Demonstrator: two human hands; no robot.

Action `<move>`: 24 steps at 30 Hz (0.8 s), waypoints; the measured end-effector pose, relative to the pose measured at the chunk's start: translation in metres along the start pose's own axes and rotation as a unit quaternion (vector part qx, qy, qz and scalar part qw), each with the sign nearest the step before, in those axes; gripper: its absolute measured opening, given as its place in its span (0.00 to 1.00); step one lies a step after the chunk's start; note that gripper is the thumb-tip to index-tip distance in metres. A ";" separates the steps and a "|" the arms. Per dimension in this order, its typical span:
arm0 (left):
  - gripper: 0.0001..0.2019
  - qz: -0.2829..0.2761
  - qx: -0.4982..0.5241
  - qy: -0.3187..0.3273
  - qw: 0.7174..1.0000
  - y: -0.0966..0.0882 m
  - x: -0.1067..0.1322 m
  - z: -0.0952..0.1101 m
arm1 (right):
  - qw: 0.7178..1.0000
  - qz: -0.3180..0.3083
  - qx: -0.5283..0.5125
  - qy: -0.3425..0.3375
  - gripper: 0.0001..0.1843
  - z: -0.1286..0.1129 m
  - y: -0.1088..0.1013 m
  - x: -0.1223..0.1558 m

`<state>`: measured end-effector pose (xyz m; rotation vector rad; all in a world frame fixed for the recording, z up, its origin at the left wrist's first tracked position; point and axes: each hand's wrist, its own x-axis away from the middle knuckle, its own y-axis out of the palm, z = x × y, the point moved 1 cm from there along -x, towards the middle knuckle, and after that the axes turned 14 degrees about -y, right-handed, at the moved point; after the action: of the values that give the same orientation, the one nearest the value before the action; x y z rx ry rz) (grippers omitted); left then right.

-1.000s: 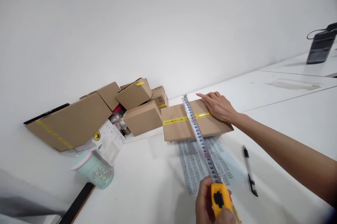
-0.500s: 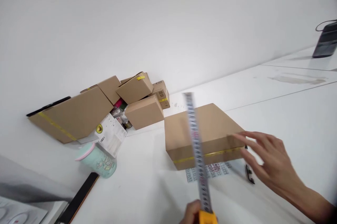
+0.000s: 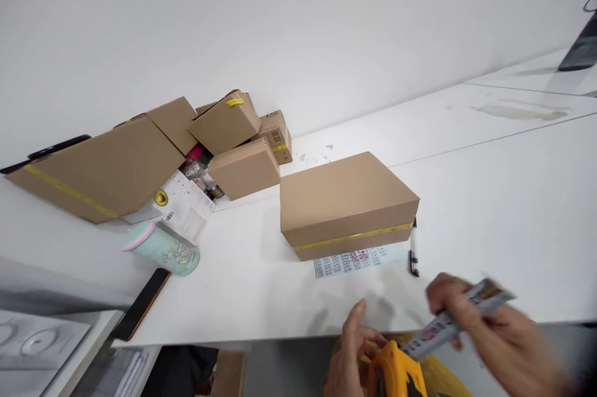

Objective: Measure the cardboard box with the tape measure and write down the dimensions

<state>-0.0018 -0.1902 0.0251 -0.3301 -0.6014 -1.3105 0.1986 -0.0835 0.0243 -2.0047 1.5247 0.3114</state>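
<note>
My left hand (image 3: 347, 353) is closed on the yellow and black case of a tape measure (image 3: 396, 372), low in the view beyond the table's front edge. Its silver blade is partly drawn out to the right. My right hand (image 3: 485, 328), blurred by motion, grips the blade near its free end. Ahead of both hands, a brown cardboard box (image 3: 347, 198) with a yellow tape strip lies on the white table, touching neither. A printed sheet (image 3: 345, 262) sticks out from under its front side, and a black pen-like item (image 3: 413, 257) lies by its right end.
More cardboard boxes (image 3: 245, 167) are piled at the back left against the wall. Nearby are a white carton (image 3: 189, 207), a mint tumbler (image 3: 170, 251) on its side and a black strip (image 3: 142, 307). A dark device (image 3: 581, 48) stands far right.
The tape measure has swung from upright before the box to down near the table edge, its visible blade shorter. My right hand has left the box and taken hold of the blade.
</note>
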 end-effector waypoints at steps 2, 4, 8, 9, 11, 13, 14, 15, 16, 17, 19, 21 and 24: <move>0.43 -0.002 -0.017 0.010 1.000 0.001 0.000 0.005 | 0.993 -0.022 -0.104 0.048 0.22 -0.011 0.030 0.007; 0.47 -0.005 -0.034 0.026 0.999 0.002 0.000 0.006 | 0.987 -0.042 -0.145 0.060 0.21 -0.018 0.049 0.010; 0.53 0.018 -0.065 0.095 0.993 -0.004 -0.003 0.007 | 0.996 -0.050 -0.079 0.005 0.28 -0.015 0.045 0.011; 0.51 0.045 -0.079 0.135 0.987 -0.009 -0.003 0.011 | 0.999 -0.040 -0.037 0.002 0.28 -0.009 0.038 0.010; 0.44 0.125 -0.118 0.259 0.950 -0.019 -0.003 0.030 | 0.998 -0.009 0.055 0.011 0.24 0.006 0.024 0.005; 0.37 0.202 -0.163 0.417 0.871 -0.028 -0.004 0.062 | 0.989 0.026 0.149 0.007 0.17 0.026 0.013 -0.003; 0.37 0.223 -0.182 0.491 0.822 -0.031 -0.005 0.082 | 0.981 0.043 0.191 -0.013 0.15 0.036 0.010 -0.008; 0.35 0.233 -0.209 0.556 0.770 -0.031 -0.008 0.102 | 0.971 0.049 0.232 -0.041 0.14 0.046 0.008 -0.013; 0.34 0.250 -0.238 0.601 0.721 -0.031 -0.012 0.121 | 0.960 0.040 0.268 -0.070 0.14 0.055 0.008 -0.018; 0.30 0.264 -0.275 0.625 0.681 -0.028 -0.017 0.138 | 0.949 0.022 0.300 -0.096 0.16 0.063 0.009 -0.022; 0.21 0.289 -0.357 0.635 0.621 -0.021 -0.032 0.164 | 0.926 -0.027 0.354 -0.127 0.18 0.075 0.013 -0.026; 0.15 0.308 -0.420 0.625 0.581 -0.014 -0.048 0.176 | 0.906 -0.055 0.397 -0.135 0.19 0.080 0.017 -0.025; 0.11 0.323 -0.480 0.602 0.551 -0.009 -0.070 0.176 | 0.888 -0.058 0.436 -0.133 0.20 0.080 0.020 -0.022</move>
<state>-0.0597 -0.0402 0.1246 -0.3720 1.4040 -0.6980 0.1859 -0.0223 -0.0341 -1.2534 1.0729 -0.1421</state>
